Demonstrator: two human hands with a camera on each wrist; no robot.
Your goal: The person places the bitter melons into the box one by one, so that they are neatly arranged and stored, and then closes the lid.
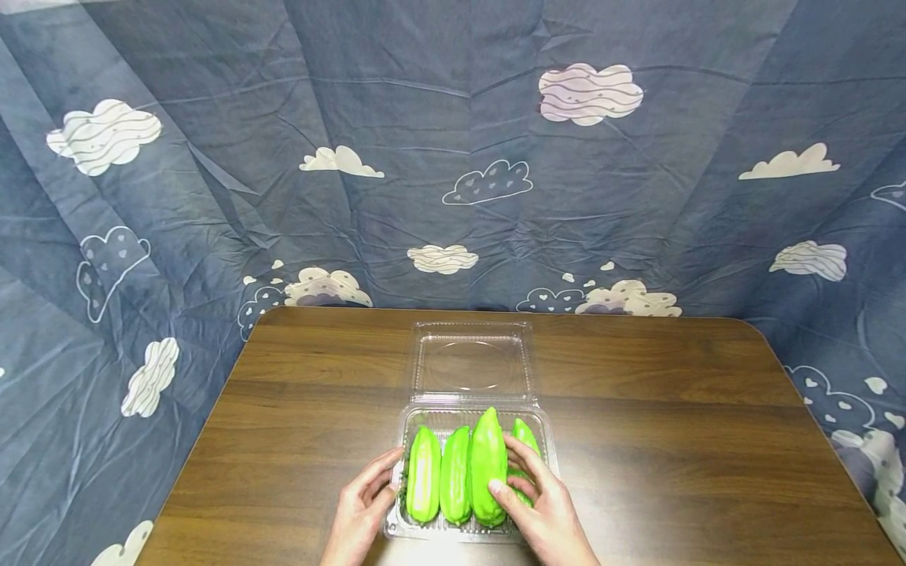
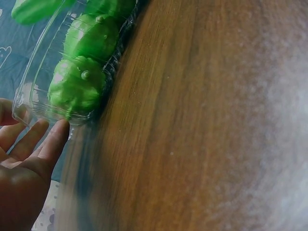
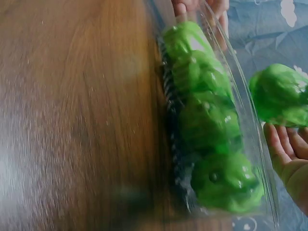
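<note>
A clear plastic clamshell box (image 1: 467,537) lies with its lid folded back, and bumpy green bitter melons (image 1: 423,475) sit side by side in it. My right hand (image 1: 541,503) grips another bitter melon (image 1: 488,468), thumb on its near face and fingers along its right side. In the right wrist view this held bitter melon (image 3: 279,94) is raised above the box's rim, over the row inside. My left hand (image 1: 362,503) is at the box's left side, its fingertips (image 2: 61,126) right at the clear end wall with the fingers fairly straight.
The box stands near the front of a brown wooden table (image 1: 672,432). Its transparent lid (image 1: 473,365) lies behind it, toward the table's back edge. A dark blue cloth (image 1: 453,118) with cloud prints hangs behind and at both sides.
</note>
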